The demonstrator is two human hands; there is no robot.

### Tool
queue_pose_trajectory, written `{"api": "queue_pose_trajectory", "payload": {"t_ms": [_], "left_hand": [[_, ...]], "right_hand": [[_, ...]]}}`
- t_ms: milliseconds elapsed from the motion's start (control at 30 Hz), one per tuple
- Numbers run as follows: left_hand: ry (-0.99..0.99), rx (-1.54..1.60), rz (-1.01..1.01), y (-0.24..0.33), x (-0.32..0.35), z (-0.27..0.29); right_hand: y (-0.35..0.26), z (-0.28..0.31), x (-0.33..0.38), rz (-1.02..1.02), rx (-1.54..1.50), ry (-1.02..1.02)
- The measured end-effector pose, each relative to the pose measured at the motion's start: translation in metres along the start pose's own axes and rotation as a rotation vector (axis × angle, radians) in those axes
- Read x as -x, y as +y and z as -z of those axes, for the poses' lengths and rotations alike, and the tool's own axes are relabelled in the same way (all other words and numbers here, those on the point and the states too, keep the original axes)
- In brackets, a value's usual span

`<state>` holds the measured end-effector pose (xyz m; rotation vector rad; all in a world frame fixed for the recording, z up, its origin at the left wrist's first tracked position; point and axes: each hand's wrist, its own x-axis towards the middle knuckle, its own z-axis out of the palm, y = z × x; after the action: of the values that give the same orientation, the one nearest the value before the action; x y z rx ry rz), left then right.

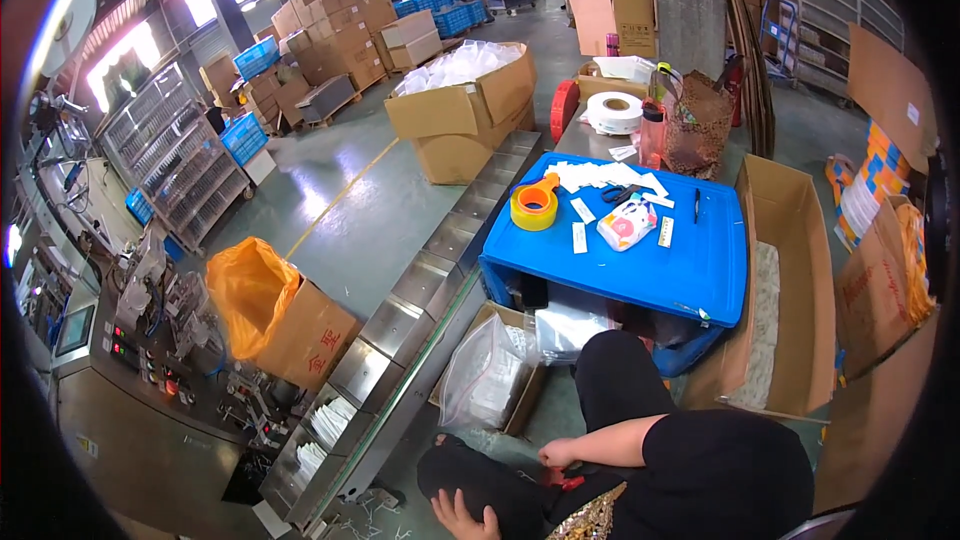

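left hand (465, 518) rests by the dark leg (480, 470), fingers spread wide, nothing seen in them. right hand (557, 453), the nearer, is curled; i cannot tell whether it holds anything. just below its fingers is the red thing (572, 483): small, bright, partly hidden, its long axis unclear.
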<state>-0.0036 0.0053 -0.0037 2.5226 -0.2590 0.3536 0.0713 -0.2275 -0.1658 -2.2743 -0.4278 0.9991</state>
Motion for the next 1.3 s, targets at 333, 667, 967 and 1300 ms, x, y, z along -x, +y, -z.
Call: {"api": "queue_pose_trajectory", "payload": {"t_ms": [333, 667, 967, 1300], "left_hand": [[-0.009, -0.002, -0.007, 0.002, -0.003, 0.000], [0.059, -0.001, -0.026, -0.009, 0.005, -0.010], [0.008, -0.011, 0.106, -0.002, -0.004, 0.001], [0.030, -0.012, 0.130, -0.006, 0.009, 0.000]], "right_hand": [[0.005, -0.002, -0.006, 0.004, -0.019, 0.013], [0.005, -0.007, -0.004, -0.016, -0.006, 0.015], [0.005, 0.008, 0.005, -0.006, -0.030, 0.152], [-0.012, 0.007, 0.015, 0.052, 0.017, 0.166]]}}
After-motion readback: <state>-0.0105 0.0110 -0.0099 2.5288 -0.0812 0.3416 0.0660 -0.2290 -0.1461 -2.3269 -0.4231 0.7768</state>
